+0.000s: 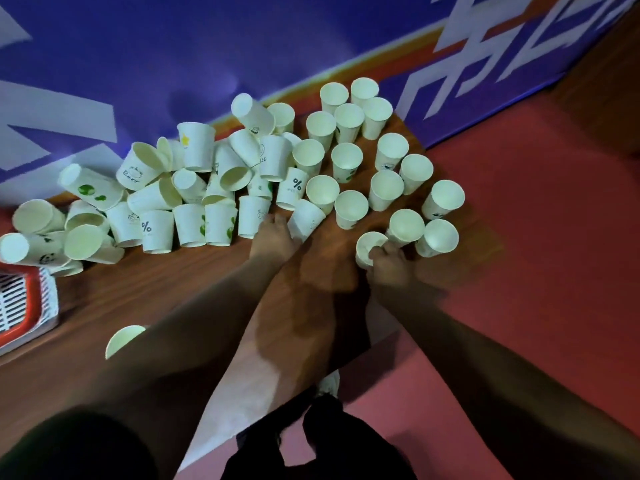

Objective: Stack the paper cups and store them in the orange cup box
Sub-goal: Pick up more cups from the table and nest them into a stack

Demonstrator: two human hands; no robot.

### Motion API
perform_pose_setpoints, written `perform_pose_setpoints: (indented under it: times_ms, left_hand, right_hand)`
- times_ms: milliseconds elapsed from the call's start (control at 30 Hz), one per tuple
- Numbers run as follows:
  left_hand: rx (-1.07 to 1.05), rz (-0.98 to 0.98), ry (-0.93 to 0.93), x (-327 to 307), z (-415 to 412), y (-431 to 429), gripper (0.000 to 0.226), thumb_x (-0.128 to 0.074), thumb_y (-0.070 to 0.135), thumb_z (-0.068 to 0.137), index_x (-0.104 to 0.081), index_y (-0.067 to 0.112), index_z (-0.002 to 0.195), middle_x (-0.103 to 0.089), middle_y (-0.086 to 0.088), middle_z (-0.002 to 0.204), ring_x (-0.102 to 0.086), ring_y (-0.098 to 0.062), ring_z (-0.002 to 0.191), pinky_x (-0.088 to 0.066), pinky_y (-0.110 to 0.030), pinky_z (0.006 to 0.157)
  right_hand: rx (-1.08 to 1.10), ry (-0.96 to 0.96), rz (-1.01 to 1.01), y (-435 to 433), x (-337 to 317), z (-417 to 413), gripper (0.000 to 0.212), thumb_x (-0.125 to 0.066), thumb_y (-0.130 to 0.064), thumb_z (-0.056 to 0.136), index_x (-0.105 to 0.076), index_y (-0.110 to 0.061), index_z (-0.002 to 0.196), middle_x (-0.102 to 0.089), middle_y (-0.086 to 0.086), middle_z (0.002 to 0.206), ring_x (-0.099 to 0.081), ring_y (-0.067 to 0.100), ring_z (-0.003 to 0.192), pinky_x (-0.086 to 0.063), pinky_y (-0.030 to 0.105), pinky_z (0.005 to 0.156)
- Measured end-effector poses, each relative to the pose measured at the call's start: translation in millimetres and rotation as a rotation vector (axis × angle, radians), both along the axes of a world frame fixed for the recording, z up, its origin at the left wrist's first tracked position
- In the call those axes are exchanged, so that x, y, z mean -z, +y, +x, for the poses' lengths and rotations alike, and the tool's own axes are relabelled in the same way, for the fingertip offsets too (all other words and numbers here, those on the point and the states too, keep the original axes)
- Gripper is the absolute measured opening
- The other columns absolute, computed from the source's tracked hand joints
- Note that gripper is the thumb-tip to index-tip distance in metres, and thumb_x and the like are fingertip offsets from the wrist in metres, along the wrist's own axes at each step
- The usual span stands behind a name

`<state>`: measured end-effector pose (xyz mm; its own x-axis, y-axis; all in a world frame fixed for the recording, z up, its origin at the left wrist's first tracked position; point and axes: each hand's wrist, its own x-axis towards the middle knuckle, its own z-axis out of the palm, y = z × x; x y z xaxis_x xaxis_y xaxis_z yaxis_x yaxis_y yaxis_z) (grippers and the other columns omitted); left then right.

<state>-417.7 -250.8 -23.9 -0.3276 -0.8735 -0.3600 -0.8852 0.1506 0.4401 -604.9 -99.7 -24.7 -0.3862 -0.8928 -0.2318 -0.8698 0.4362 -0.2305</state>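
**Wood table heaped with cups, both hands reaching in**

Dark wood covers the table (173, 292), which runs against a blue banner wall (104, 64), with red floor (519, 237) at the right of the frame. The paper cups (346, 161) fill its far half. A tumbled heap lies centre left, many on their sides or upside down, and a looser group stands mouth up at upper right. None look stacked yet. The orange box (24, 303), with white slatted sides, is cut off at the left edge, well apart from both hands.

The right hand (389, 268) pinches the rim of an upright cup (367, 245), fingers hooked into its mouth. The left hand (273, 237) is at a tilted cup (306, 218) on the heap's near edge. Its fingers look bunched, but blur hides whether they grip it.

The heap leans on itself, so pulling the tilted cup free could send its neighbours rolling towards the table edge. A lone cup (123, 339) sits just beside the left forearm at lower left, and a sweep of that arm could knock it off. A hard pinch may crease the rim, and a creased cup would likely nest badly.

The cups are small, off-white and tapered. Some carry prints: green leaves, a percent sign, a yellow star.
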Motion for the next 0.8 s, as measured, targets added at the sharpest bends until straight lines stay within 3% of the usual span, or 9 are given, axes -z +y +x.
perform_pose_setpoints:
  times_ms: [133, 300, 433, 567, 667, 800]
  left_hand:
    - [-0.087, 0.062, 0.001, 21.7, -21.9, -17.5, 0.069, -0.069, 0.036, 0.091, -0.038, -0.001, 0.141, -0.047, -0.024, 0.14, -0.047, -0.04, 0.13, -0.04, -0.047, 0.108]
    - [-0.082, 0.09, -0.01, 39.1, -30.8, -14.0, 0.067, -0.066, 0.042, 0.093, -0.039, 0.001, 0.139, -0.054, -0.024, 0.136, -0.053, -0.04, 0.124, -0.045, -0.048, 0.1]
    - [-0.142, 0.115, 0.102, 26.3, -17.4, 1.8, 0.061, -0.07, 0.041, 0.09, -0.048, 0.002, 0.131, -0.059, -0.022, 0.13, -0.056, -0.037, 0.119, -0.045, -0.042, 0.095]
    - [-0.297, 0.216, 0.353, -13.4, 18.3, 24.7, 0.064, -0.069, 0.047, 0.09, -0.048, 0.014, 0.14, -0.059, -0.008, 0.138, -0.056, -0.025, 0.123, -0.046, -0.036, 0.099]
    - [-0.355, 0.226, 0.553, -46.7, 56.0, 37.9, 0.059, -0.073, 0.041, 0.089, -0.049, 0.016, 0.137, -0.062, -0.001, 0.129, -0.062, -0.018, 0.113, -0.051, -0.025, 0.084]
    - [-0.497, 0.168, 0.781, -80.1, 123.7, 41.7, 0.058, -0.08, 0.037, 0.083, -0.052, 0.022, 0.131, -0.067, 0.002, 0.124, -0.065, -0.015, 0.114, -0.056, -0.039, 0.096]
  right_hand:
    - [-0.106, 0.043, -0.204, 10.6, 13.2, -11.4, 0.011, -0.054, -0.003, 0.078, -0.064, 0.0, 0.079, -0.061, 0.02, 0.084, -0.06, 0.037, 0.074, -0.053, 0.039, 0.068]
    - [-0.097, -0.032, -0.362, 15.1, 1.9, -15.6, 0.021, -0.054, -0.014, 0.086, -0.063, -0.001, 0.073, -0.058, 0.015, 0.081, -0.059, 0.035, 0.077, -0.053, 0.04, 0.074]
    - [-0.045, -0.197, -0.321, 13.5, -15.3, -10.9, 0.011, -0.068, -0.015, 0.079, -0.063, -0.007, 0.075, -0.054, 0.01, 0.096, -0.055, 0.028, 0.093, -0.047, 0.037, 0.081]
    - [-0.022, -0.269, -0.36, 5.9, -35.4, 7.1, 0.015, -0.066, -0.029, 0.071, -0.066, -0.014, 0.074, -0.053, 0.009, 0.113, -0.052, 0.029, 0.11, -0.045, 0.039, 0.091]
    - [-0.042, -0.354, -0.38, -0.9, -48.8, 29.3, 0.011, -0.072, -0.023, 0.072, -0.066, -0.015, 0.077, -0.05, 0.008, 0.128, -0.052, 0.027, 0.12, -0.045, 0.036, 0.097]
    - [-0.083, -0.407, -0.256, -16.2, -69.9, 74.4, 0.011, -0.074, -0.018, 0.076, -0.066, -0.013, 0.081, -0.047, 0.005, 0.139, -0.049, 0.02, 0.123, -0.031, 0.015, 0.088]
